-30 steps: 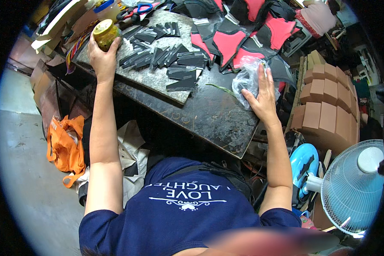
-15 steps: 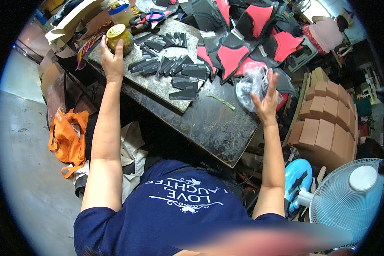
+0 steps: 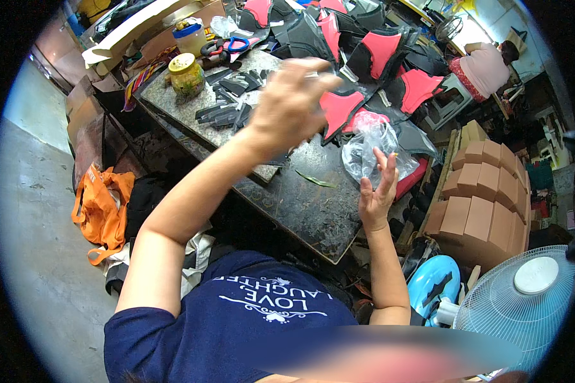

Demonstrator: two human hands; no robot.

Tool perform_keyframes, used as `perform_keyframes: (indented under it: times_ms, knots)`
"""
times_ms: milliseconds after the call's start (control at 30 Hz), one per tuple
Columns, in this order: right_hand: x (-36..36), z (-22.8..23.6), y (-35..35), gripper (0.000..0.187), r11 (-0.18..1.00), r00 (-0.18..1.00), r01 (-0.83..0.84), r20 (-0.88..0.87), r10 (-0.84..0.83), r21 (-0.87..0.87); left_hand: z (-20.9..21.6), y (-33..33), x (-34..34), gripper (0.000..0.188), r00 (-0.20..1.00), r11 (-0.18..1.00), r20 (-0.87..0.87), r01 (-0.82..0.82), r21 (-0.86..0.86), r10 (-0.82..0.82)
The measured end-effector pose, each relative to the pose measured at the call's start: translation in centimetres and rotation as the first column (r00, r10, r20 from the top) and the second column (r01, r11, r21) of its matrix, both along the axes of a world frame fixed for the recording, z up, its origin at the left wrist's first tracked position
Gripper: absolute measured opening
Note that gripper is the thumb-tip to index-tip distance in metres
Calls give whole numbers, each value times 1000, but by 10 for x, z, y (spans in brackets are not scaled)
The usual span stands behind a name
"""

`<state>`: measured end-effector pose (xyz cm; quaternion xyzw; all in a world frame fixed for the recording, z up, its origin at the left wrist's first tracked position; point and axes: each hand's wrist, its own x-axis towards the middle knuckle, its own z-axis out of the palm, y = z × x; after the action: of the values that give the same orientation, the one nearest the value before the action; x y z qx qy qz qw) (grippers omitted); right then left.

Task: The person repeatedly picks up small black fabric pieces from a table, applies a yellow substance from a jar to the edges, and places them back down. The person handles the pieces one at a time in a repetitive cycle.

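Hands' grip spread: left hand (image 3: 291,105) raised, right hand (image 3: 375,191) by clear plastic bag (image 3: 370,150).

We note even, soft daylight; strong fisheye bending with black rim; left hand (image 3: 291,105) motion-blurred; smeared blurred band along lower edge.

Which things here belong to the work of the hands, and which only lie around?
In hand or nearest:
left hand, lifted, holding nothing
right hand at clear plastic bag
red and black pieces

Lying about:
yellow-lidded jar
orange bag
cardboard boxes
fan
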<state>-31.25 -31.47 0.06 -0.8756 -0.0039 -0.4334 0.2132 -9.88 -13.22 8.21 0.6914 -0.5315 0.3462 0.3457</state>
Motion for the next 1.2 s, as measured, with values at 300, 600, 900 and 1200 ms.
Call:
perform_keyframes:
  times_ms: [300, 600, 900, 1200]
  knots:
    - [-5, -6, 0, 72, 964, 984, -116, -102, 144, 240, -31, -148, 14, 59, 938, 800, -176, -144, 583, 297]
    - [-5, -6, -2, 69, 995, 998, -42, -41, 46, 94, -12, -163, 50, 26, 845, 933, -510, 39, 358, 160]
    - [-10, 37, -11, 80, 751, 984, -171, 152, 95, 637, 63, -100, 0, 27, 967, 999, -253, 34, 30, -25]
    - [-50, 82, -27, 87, 134, 938, -211, 162, 307, 968, -19, 14, -131, 42, 243, 849, -876, 449, -280, -417]
